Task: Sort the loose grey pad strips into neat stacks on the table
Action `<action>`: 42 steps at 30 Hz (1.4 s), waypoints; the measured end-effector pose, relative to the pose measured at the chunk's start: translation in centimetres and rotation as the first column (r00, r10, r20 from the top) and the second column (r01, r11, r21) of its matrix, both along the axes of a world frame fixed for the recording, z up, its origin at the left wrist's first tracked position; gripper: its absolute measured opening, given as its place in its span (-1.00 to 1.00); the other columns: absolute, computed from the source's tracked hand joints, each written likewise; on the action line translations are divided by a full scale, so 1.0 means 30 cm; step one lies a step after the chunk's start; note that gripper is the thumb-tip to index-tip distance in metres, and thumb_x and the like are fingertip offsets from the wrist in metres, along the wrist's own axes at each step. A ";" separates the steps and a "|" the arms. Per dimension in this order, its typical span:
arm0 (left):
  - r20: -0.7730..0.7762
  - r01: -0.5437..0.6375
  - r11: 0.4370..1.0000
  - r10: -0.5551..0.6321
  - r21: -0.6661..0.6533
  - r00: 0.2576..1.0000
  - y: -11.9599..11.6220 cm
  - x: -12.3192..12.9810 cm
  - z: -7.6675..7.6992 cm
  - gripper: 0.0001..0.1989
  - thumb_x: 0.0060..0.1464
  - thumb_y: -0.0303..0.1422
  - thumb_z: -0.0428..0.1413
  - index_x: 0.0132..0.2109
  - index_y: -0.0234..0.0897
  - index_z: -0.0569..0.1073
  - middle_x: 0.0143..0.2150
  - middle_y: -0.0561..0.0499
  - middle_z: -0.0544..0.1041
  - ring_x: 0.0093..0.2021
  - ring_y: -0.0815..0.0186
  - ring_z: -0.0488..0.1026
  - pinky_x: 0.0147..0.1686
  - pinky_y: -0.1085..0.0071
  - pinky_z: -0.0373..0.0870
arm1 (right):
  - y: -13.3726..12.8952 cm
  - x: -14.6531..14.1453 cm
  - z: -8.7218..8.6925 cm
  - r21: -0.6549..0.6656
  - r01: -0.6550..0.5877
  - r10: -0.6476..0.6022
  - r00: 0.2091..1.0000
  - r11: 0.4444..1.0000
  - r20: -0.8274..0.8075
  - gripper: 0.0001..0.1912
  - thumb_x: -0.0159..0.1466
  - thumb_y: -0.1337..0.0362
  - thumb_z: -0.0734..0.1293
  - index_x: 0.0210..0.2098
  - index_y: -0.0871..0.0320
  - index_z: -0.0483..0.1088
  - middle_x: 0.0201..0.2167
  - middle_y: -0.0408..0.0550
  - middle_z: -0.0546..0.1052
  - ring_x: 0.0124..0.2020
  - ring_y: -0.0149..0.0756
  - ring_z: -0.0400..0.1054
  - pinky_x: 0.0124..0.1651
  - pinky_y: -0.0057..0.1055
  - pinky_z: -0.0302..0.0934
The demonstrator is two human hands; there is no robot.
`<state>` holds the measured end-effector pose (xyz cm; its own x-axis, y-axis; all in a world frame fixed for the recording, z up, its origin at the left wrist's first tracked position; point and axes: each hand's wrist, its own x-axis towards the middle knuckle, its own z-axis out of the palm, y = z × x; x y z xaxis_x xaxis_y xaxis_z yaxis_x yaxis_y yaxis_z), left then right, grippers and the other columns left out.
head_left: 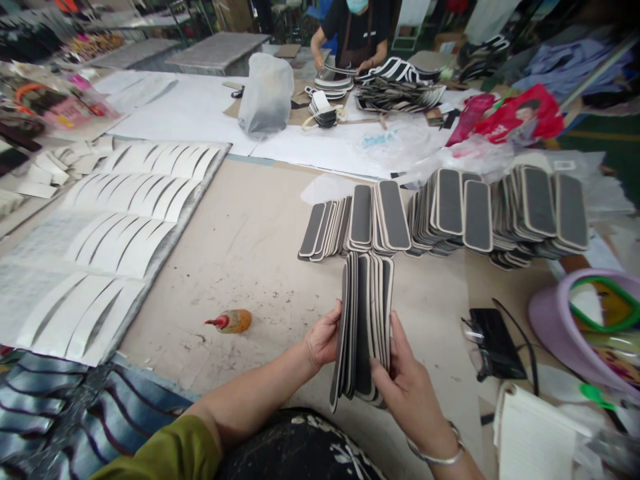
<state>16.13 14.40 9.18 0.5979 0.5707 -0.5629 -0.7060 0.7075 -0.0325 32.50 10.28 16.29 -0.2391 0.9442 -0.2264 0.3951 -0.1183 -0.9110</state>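
A bundle of long dark strips with pale edges (364, 327) is held upright between my two hands, slightly fanned. My left hand (324, 335) grips its left side. On the right side my right hand (407, 380) is wrapped round it, thumb on the front strip. Just beyond the bundle, stacks of similar strips (393, 215) lean in a row that runs to the right across the brown table surface (240, 227). A small bottle with a red tip (234, 321) lies left of my left hand.
White curved strips (135, 243) cover a board at left. At right are a purple basket (550, 313), a phone (497, 343), glasses (477, 347) and a notebook (535, 433). Across the table, a person (355, 33) handles pieces beside a plastic bag (267, 97) and a black-and-white pile (400, 87).
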 end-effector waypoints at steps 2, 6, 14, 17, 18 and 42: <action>0.003 0.000 1.000 0.000 -0.008 1.000 0.001 0.001 -0.004 -0.42 0.17 -0.04 -0.13 -0.11 -0.53 0.48 -0.32 -0.19 0.59 -0.26 0.21 0.53 -0.01 0.30 0.29 | -0.003 0.007 -0.007 0.116 -0.106 0.097 0.992 0.988 0.083 -0.47 0.27 0.34 0.16 0.23 0.00 0.09 0.00 0.00 0.35 0.00 -0.27 0.29 0.08 -0.29 0.20; 0.017 -0.028 1.000 0.028 0.003 0.999 -0.004 0.008 -0.015 -0.43 0.16 -0.04 -0.11 -0.06 -0.51 0.47 -0.28 -0.19 0.59 -0.20 0.19 0.52 0.01 0.29 0.27 | 0.000 0.009 -0.005 0.154 -0.152 0.134 0.984 0.976 0.119 -0.61 0.30 0.34 0.12 0.09 0.03 0.30 -0.14 -0.01 0.37 -0.12 -0.33 0.33 -0.06 -0.41 0.26; 0.093 -0.057 0.998 0.056 0.007 0.994 -0.003 0.010 0.007 -0.46 0.17 -0.07 -0.09 -0.06 -0.51 0.46 -0.21 -0.19 0.58 -0.12 0.20 0.49 0.07 0.30 0.22 | -0.005 -0.004 0.005 0.177 -0.161 0.143 0.983 0.971 0.114 -0.62 0.30 0.33 0.15 0.09 0.00 0.30 -0.08 -0.03 0.35 -0.06 -0.34 0.31 -0.01 -0.45 0.22; 0.101 -0.063 0.998 0.063 -0.001 0.993 -0.003 0.009 0.011 -0.46 0.16 -0.08 -0.07 -0.04 -0.52 0.45 -0.18 -0.21 0.57 -0.09 0.19 0.48 0.09 0.29 0.20 | -0.004 -0.006 0.009 0.183 -0.155 0.133 0.983 0.971 0.126 -0.63 0.30 0.31 0.15 0.08 0.00 0.31 -0.11 -0.02 0.36 -0.08 -0.32 0.33 -0.02 -0.43 0.24; 0.104 -0.068 0.998 0.068 -0.006 0.992 -0.004 0.009 0.009 -0.47 0.16 -0.08 -0.06 -0.04 -0.51 0.45 -0.18 -0.20 0.57 -0.09 0.20 0.48 0.10 0.30 0.19 | -0.003 -0.007 0.012 0.182 -0.152 0.129 0.983 0.971 0.131 -0.64 0.30 0.30 0.16 0.08 0.01 0.31 -0.11 -0.01 0.37 -0.08 -0.31 0.33 -0.02 -0.41 0.24; -0.738 0.474 0.800 -0.060 0.367 0.673 0.024 0.236 -0.112 -0.46 0.09 -0.01 -0.04 0.08 -0.27 0.37 0.14 -0.11 0.37 0.17 0.14 0.25 0.19 0.18 0.06 | -0.027 0.068 -0.360 0.163 0.175 -0.238 0.747 0.971 0.620 -0.06 0.06 0.52 0.13 0.32 0.15 -0.46 0.17 0.17 0.22 0.06 0.04 0.27 -0.05 -0.16 0.29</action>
<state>23.22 15.11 5.83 0.3524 0.7569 -0.5504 -0.1582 0.6278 0.7621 34.55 9.46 5.48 0.1311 0.9770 -0.1684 0.8586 -0.1968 -0.4734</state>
